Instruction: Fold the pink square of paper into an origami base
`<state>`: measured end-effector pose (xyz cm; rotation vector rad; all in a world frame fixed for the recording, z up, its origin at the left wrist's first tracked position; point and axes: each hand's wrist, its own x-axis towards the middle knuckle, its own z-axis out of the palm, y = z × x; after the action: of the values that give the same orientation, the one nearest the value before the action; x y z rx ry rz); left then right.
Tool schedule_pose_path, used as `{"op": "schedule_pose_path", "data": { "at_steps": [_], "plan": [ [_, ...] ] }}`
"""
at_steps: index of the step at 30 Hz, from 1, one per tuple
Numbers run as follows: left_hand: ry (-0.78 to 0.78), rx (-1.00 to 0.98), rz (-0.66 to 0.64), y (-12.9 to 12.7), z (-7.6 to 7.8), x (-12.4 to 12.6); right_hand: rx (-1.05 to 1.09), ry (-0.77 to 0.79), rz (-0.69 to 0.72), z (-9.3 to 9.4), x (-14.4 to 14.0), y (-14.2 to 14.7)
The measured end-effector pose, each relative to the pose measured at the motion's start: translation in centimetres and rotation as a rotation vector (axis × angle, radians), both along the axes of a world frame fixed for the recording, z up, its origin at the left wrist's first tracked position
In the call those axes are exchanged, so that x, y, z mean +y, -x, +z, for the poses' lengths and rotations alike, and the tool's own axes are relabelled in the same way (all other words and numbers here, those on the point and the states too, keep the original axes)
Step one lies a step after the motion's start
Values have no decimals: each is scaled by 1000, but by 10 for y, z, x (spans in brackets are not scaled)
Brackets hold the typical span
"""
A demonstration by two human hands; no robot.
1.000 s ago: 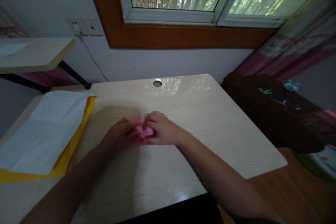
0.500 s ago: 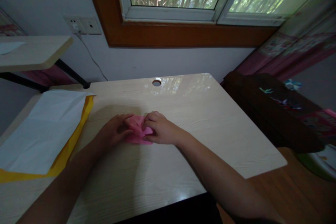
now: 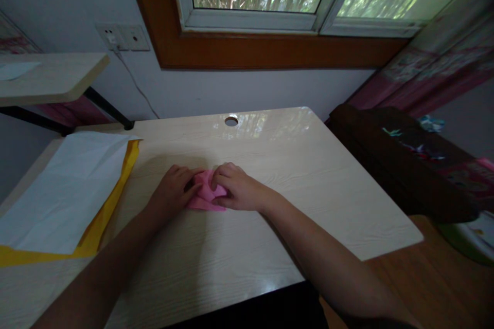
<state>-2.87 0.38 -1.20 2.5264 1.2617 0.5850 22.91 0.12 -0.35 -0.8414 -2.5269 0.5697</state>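
Observation:
A small piece of pink paper (image 3: 207, 193), folded in places, lies on the pale wood-grain desk (image 3: 301, 164) between my two hands. My left hand (image 3: 178, 186) grips its left side, thumb and fingers curled over the edge. From the right, my right hand (image 3: 234, 186) pinches the paper with bent fingers on top and the thumb nearer me. The fingers cover both sides of the paper, so its full shape is hidden.
At the left of the desk a white sheet (image 3: 65, 190) rests over a yellow sheet (image 3: 88, 236). A raised shelf (image 3: 57, 79) on black legs stands at the back left. Near the rear edge is a round cable hole (image 3: 231, 122). Beyond the desk's right side sits dark brown furniture (image 3: 386, 164).
My left hand has shifted a little right and its fingers reach further over the pink paper. A fold across the paper's front now shows more clearly. My right hand stays nearly in place.

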Motion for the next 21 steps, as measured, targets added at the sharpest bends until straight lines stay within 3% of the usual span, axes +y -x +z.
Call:
{"op": "schedule_pose_path", "data": {
  "at_steps": [7,16,21],
  "plan": [
    [-69,67,-28,-4,0,-1,0,-7,73,1,1,-4],
    [79,-91,14,-1,4,-3,40,38,98,2,3,-5],
    [82,-76,-4,-7,2,-4,67,88,128,4,6,-8]
  ]
}}
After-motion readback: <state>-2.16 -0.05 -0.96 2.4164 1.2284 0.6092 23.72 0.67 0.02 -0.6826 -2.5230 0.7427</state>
